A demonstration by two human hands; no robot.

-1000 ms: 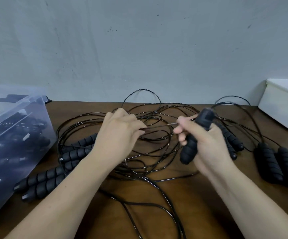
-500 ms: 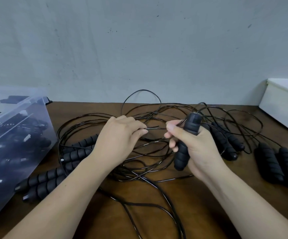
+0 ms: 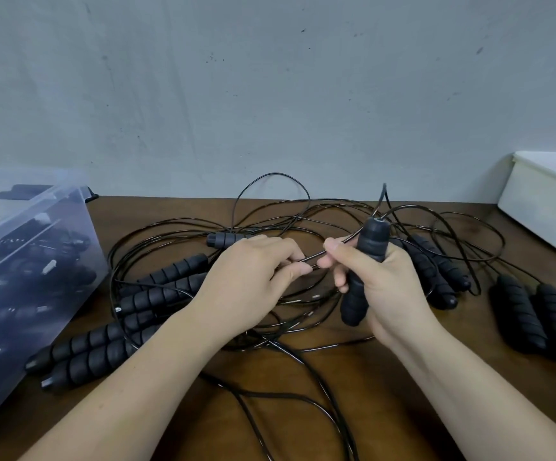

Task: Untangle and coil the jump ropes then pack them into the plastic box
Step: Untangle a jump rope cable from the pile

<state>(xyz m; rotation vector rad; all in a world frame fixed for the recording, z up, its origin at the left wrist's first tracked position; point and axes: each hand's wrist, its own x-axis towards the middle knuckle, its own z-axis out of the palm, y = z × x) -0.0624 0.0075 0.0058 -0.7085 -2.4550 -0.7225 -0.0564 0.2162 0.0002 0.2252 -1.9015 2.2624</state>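
Foam handles: ten visible. Hands: two. Clear box: one. White box: one. Cords tangled, uncountable.

The right hand is gripping a black ribbed foam handle, tilted nearly upright, while the left hand is pinching a thin black cord stretching between both hands. Under them, tangled black jump ropes are lying on the brown wooden table. A clear plastic box is sitting at its left edge, and a white plastic bin at its far right corner.
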